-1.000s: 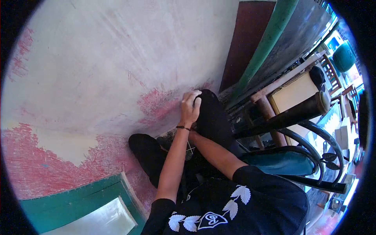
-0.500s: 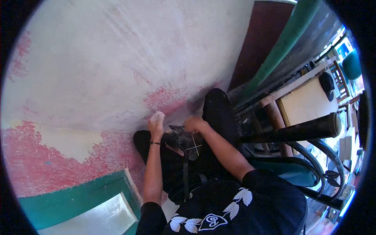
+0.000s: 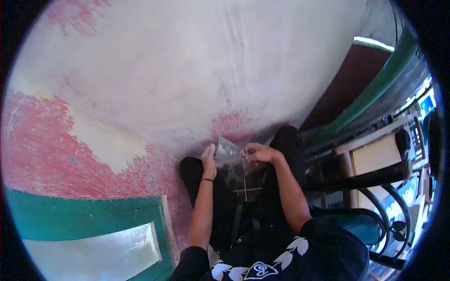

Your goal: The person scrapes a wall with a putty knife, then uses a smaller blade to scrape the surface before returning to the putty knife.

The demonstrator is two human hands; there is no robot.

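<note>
My right hand (image 3: 260,153) is closed on a scraper (image 3: 228,151). Its grey, wedge-shaped blade widens toward the left, and a small red spot shows close to my fingers. My left hand (image 3: 209,160) is beside the blade's wide edge, with its fingers stretched upward and whitish at the tips. A dark band circles that wrist. Both hands are above my lap, between my black-clad knees. Below the blade, a thin pale cross (image 3: 245,189) shows against a dark surface.
In front rises a whitish wall (image 3: 187,70) with rough pink patches. A green-framed panel (image 3: 93,210) is at lower left. To the right are a green post (image 3: 375,89), a metal chair with a dark tube backrest (image 3: 365,177), and a wooden-framed chair (image 3: 377,157).
The view has shifted, so the wall and my hands appear further right. The blade has turned up between my hands, and my left hand's fingers have straightened from a curled pose.
</note>
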